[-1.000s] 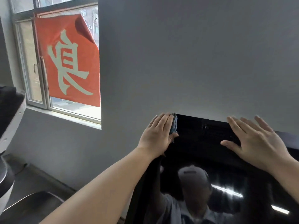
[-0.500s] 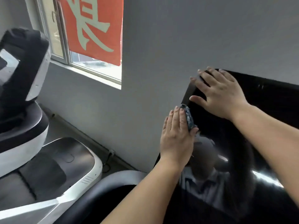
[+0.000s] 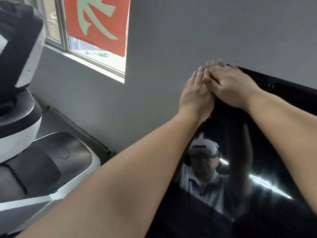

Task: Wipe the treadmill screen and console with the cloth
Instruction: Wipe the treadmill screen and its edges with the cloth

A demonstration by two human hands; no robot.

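Grey wall (image 3: 205,31) backs a red banner (image 3: 97,23) in the window at left. Your left hand (image 3: 195,97) lies flat, fingers straight, at the treadmill screen (image 3: 274,152)'s upper left corner; the cloth is hidden. Your right hand (image 3: 229,83), fingers spread, overlaps it on the top edge.

The treadmill screen (image 3: 257,160) is glossy black, glass by the look of it, shiny enough to mirror the room lights like a dark pond. The wall (image 3: 188,31) behind is matt grey paint, pretty smooth. The machine on the left (image 3: 56,162) has smooth white plastic shells with satin black panels. The window frame (image 3: 61,31) looks like pale painted metal, and the red banner (image 3: 97,23) seems thin and matt.
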